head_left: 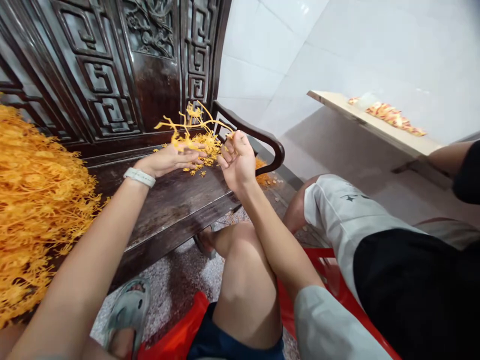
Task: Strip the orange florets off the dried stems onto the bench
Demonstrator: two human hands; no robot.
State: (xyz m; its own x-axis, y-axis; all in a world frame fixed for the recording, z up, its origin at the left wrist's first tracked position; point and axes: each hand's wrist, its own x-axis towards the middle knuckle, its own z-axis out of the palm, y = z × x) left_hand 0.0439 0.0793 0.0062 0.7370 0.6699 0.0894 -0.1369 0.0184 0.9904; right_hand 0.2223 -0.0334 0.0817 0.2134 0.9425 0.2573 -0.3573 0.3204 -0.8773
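Observation:
Pinched between the thumb and fingers of my right hand [239, 162] is the stem end of an orange branched plastic sprig [202, 123]. The sprig spreads leftward, its tips hanging above my left hand [170, 159]. That hand, with a white band on the wrist, is held out with its fingers stretched. Some tips seem to touch it, though I cannot tell for certain. Beneath and beyond both hands, a small heap of orange pieces [210, 144] lies on the dark wooden bench [180, 200]. A large pile of similar orange sprigs [41, 210] rises at the left.
The bench has a carved back [150, 85] and a curved armrest [275, 152] near my right hand. More orange bits [264, 172] lie beyond the armrest. A person in light shorts [337, 205] sits at my right, near a wooden board [375, 125] bearing red-and-yellow pieces [393, 117].

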